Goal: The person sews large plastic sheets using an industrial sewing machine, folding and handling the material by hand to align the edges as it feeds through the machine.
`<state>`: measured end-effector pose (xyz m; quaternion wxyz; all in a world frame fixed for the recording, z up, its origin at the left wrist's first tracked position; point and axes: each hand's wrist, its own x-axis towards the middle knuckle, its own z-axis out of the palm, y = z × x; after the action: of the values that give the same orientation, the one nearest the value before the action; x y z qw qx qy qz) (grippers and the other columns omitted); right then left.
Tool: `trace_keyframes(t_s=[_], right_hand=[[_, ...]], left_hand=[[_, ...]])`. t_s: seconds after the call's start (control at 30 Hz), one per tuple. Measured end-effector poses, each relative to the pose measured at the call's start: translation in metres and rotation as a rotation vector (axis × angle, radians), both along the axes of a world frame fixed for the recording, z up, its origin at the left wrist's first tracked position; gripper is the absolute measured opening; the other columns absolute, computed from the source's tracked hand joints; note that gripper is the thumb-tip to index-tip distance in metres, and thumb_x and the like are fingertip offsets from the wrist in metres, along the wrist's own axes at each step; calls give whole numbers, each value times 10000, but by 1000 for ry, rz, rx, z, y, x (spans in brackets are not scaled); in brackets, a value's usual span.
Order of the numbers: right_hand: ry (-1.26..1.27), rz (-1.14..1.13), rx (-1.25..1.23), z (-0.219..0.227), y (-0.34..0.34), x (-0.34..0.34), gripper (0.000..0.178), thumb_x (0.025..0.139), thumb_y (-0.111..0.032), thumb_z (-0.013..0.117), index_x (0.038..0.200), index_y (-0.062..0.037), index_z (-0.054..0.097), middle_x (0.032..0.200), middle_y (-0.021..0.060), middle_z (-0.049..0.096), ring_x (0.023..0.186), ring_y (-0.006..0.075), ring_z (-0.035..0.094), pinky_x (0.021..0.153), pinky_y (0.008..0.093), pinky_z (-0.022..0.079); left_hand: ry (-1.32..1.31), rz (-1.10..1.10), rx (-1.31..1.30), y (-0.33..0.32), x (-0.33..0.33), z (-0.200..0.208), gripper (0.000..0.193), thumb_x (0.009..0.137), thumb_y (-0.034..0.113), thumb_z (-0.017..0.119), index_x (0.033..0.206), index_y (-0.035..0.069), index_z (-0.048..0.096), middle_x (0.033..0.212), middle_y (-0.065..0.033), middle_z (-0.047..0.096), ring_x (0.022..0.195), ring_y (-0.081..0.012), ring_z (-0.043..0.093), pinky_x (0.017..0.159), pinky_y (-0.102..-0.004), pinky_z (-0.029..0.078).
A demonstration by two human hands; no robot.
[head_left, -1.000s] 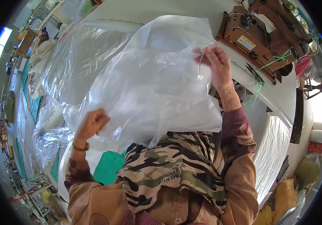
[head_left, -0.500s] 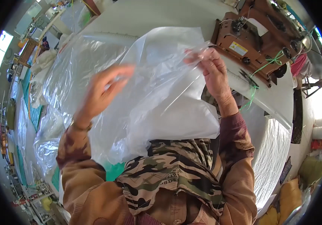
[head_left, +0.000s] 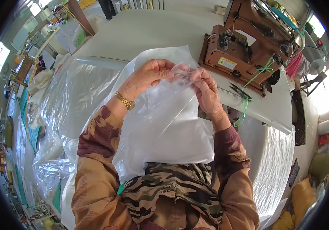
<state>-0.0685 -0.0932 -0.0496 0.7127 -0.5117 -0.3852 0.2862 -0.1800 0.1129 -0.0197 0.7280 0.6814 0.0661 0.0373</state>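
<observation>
A thin clear plastic sheet (head_left: 172, 134) hangs over the table's near side and drapes down toward the camouflage apron (head_left: 168, 188). Its gathered upper edge lies between my two hands. My left hand (head_left: 147, 78), with a gold watch at the wrist, pinches that edge between thumb and fingers. Close on its right, my right hand (head_left: 207, 92) grips the same edge with curled fingers. Whether the plastic is one layer or an opened bag, I cannot tell. To the right of my hands stands a brown sewing machine (head_left: 225, 50).
More crumpled clear plastic (head_left: 76, 99) spreads across the left side. A transparent ruler (head_left: 103, 61) lies on the pale table (head_left: 153, 28). Dark scissors (head_left: 241, 92) tied with green string rest before the machine. A white stack (head_left: 273, 165) stands at right, with yellow bundles (head_left: 302, 199) beyond it.
My left hand has moved right and up to the plastic's edge beside my right hand and now pinches it. The view has shifted, showing more of the table's far side.
</observation>
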Motion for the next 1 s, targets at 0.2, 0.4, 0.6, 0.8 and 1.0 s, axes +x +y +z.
trace_keyframes(t_s=[0.2,0.4,0.6,0.8,1.0], right_hand=[[168,74,263,-10,7,0,140,962,-102,427,954,-30,547,1248,135,630,1109,218,610,963,337,461],[-64,-259,-80,-26,18,16,224,934,-115,435,982,26,602,1058,140,673,938,205,657,854,334,511],[78,-300,29,-37,25,18,280,902,-118,421,1024,52,607,895,114,682,882,199,649,781,323,525],[3,-332,21,-42,23,20,244,914,-118,407,996,39,575,874,116,677,828,182,641,750,324,531],[54,-389,54,-39,25,13,190,962,-111,425,1019,11,561,825,73,660,741,146,621,714,301,521]], left_hand=[[-188,104,120,18,9,30,232,867,123,707,1084,55,659,819,59,569,686,-5,481,545,-173,361],[-474,511,983,26,38,36,268,866,155,743,1061,-12,666,906,-51,668,834,-97,610,737,-254,500],[-95,252,320,29,46,21,577,979,492,532,1030,-64,681,1018,-131,710,1013,-160,649,892,-261,478],[-124,-127,562,28,32,41,462,948,462,592,935,13,702,847,-58,703,864,-129,644,827,-268,488],[-134,-13,418,7,43,43,109,905,111,678,920,4,668,745,-2,639,641,-79,591,612,-234,494]])
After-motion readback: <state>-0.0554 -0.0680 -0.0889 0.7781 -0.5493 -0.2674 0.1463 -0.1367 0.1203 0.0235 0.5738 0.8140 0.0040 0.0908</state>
